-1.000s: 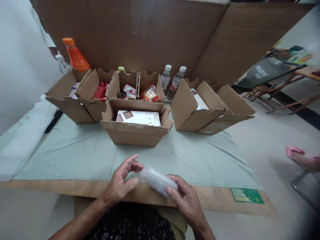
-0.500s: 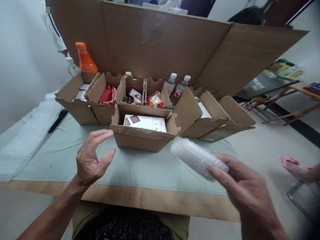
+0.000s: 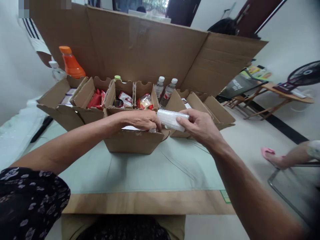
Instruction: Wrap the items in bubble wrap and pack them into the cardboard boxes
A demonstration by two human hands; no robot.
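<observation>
My right hand (image 3: 197, 125) grips one end of a bubble-wrapped bundle (image 3: 171, 119), holding it over the right end of the front cardboard box (image 3: 130, 142). What is inside the wrap cannot be made out. My left hand (image 3: 145, 120) reaches across that box from the left, its fingers curled down into the right end, close to the bundle's tip. Whatever lies under those fingertips is hidden. Part of a white carton (image 3: 131, 128) shows inside the box, below my left wrist.
Behind stand cardboard bins with red packets (image 3: 97, 99) and a snack bag (image 3: 145, 101). Further back are an orange bottle (image 3: 72, 65) and clear bottles (image 3: 168, 91). Bubble wrap (image 3: 15, 133) lies at left. A tall cardboard panel (image 3: 150, 50) closes the back. A person's foot (image 3: 275, 159) shows at right.
My left hand has moved forward and right, into the front box. My right hand has carried the bubble-wrapped bundle forward and left, over the box's right end. The view has shifted slightly.
</observation>
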